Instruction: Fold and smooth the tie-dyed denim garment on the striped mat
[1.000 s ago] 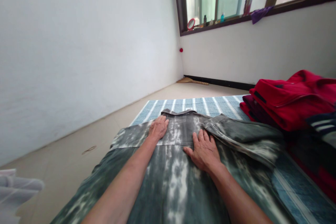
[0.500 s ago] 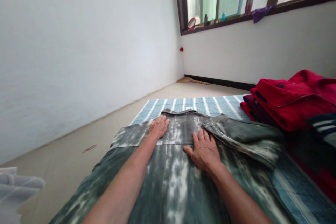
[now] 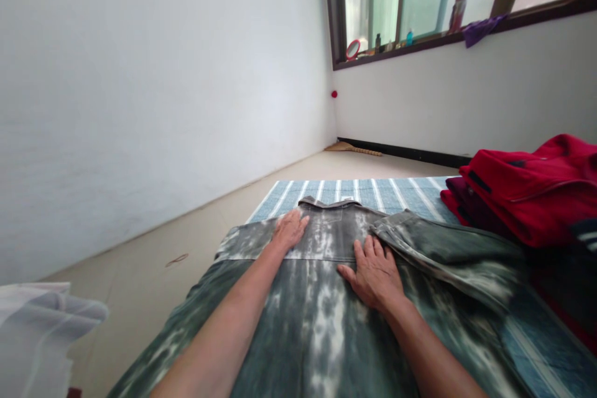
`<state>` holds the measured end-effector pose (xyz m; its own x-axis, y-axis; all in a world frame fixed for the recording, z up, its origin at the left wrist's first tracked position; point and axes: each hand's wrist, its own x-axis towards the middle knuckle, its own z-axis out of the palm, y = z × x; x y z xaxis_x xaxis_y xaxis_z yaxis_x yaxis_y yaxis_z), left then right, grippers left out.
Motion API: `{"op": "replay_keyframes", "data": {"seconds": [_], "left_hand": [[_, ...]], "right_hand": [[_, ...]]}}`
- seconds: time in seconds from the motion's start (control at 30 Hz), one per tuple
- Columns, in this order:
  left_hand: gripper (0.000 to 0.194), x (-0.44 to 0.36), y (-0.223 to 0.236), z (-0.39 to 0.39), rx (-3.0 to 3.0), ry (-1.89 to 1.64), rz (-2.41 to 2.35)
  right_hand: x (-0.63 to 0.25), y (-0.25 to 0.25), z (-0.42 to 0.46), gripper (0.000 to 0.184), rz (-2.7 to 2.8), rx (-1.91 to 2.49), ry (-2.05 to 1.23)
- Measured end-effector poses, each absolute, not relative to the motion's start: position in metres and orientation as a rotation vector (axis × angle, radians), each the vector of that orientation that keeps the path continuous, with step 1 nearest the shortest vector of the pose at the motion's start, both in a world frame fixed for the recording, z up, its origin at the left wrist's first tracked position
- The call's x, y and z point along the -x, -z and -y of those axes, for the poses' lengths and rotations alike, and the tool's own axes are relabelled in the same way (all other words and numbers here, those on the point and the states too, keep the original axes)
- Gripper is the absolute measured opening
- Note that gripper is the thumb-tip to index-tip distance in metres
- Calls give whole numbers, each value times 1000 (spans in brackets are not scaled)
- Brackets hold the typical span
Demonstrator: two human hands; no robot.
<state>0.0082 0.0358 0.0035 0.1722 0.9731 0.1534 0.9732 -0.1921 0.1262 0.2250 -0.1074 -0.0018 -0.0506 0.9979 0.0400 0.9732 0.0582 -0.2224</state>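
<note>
A dark green and grey tie-dye patterned jacket (image 3: 321,298) lies spread with its collar (image 3: 329,202) at the far end. My left hand (image 3: 290,230) rests flat on its upper part, just left of the collar. Palm down, my right hand (image 3: 375,270) presses on the cloth further right, fingers spread. Beside the right fingertips, a sleeve (image 3: 448,245) lies folded over toward the right. Neither hand grips the cloth. Where the jacket's lower end lies is out of view.
Under the jacket is a blue and white striped mat (image 3: 354,189). Folded red clothes (image 3: 536,186) are piled at the right. White sheer fabric (image 3: 41,329) hangs at the lower left. A small loop of cord (image 3: 177,260) lies on the tiled floor (image 3: 144,273).
The view has swung slightly left and up, so everything sits a little further right and lower. Both hands stay in the same places on the jacket.
</note>
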Motion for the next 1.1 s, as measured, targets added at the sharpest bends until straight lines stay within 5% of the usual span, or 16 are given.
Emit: {"op": "replay_keyframes", "data": {"seconds": [1.1], "left_hand": [[56, 96, -1, 44, 2279, 233, 2272]], "right_hand": [[-226, 13, 109, 72, 2211, 2092, -85]]}}
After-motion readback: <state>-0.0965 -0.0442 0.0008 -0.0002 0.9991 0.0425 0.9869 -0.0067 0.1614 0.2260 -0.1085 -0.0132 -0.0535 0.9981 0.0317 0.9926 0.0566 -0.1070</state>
